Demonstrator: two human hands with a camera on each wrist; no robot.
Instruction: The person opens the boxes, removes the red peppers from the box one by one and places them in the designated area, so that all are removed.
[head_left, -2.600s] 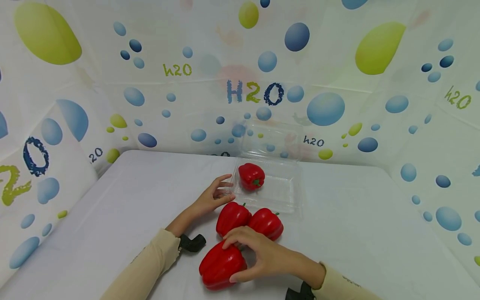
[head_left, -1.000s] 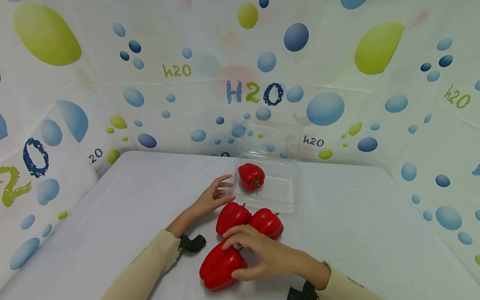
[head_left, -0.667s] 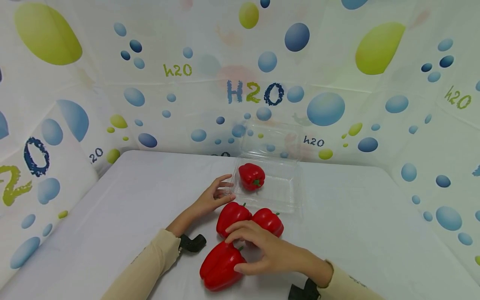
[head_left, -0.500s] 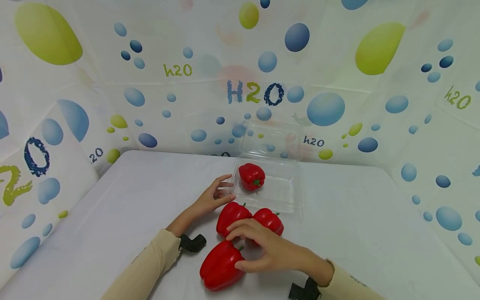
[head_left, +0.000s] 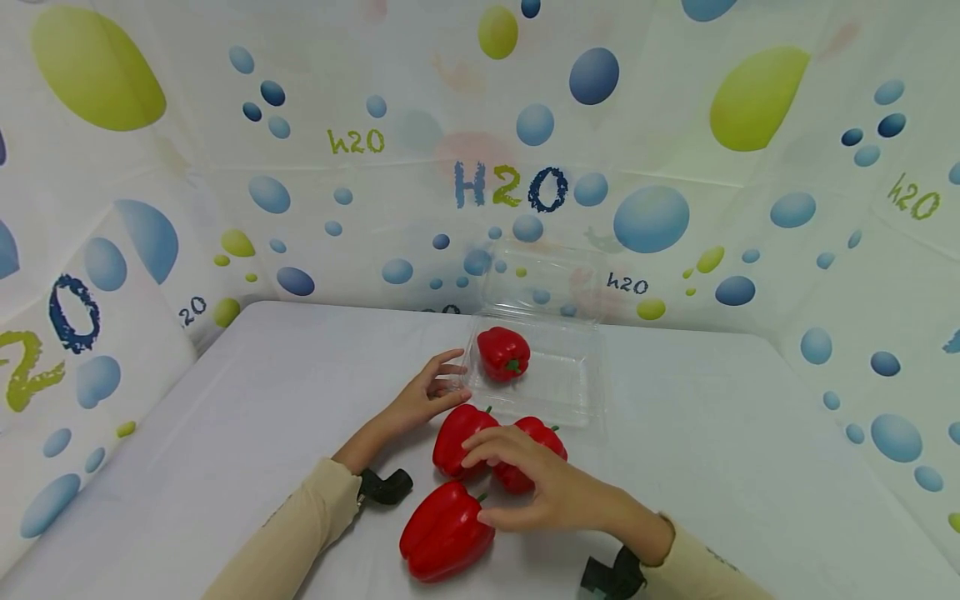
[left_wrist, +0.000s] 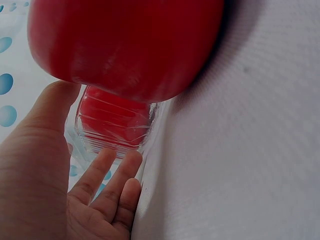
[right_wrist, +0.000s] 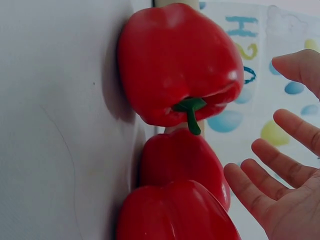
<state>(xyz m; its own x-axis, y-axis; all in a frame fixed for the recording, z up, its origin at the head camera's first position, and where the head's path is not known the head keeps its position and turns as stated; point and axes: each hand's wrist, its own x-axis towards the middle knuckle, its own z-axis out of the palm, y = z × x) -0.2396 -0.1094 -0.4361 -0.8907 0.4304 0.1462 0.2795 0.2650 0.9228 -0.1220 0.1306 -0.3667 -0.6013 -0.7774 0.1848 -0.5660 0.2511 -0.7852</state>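
One red bell pepper (head_left: 502,352) sits in the left part of a clear plastic clamshell box (head_left: 570,383). My left hand (head_left: 420,400) is at the box's left side, fingers loosely bent; in the left wrist view its fingertips reach the box wall (left_wrist: 112,142). Two more bell peppers, a left one (head_left: 453,437) and a right one (head_left: 555,442), lie side by side before the box. Nearest me lies a larger bell pepper (head_left: 442,537). Above and right of it hovers my right hand (head_left: 551,492), fingers spread and holding nothing, partly hiding the right pepper.
The box's clear lid (head_left: 540,279) stands raised at the back against a patterned curtain (head_left: 397,208). A white cloth covers the table (head_left: 697,467). Black wrist mounts (head_left: 386,486) sit at both cuffs.
My right hand has come off the nearest bell pepper, rising forward and slightly right. That pepper lies practically where it was. The left hand and the box have not moved.
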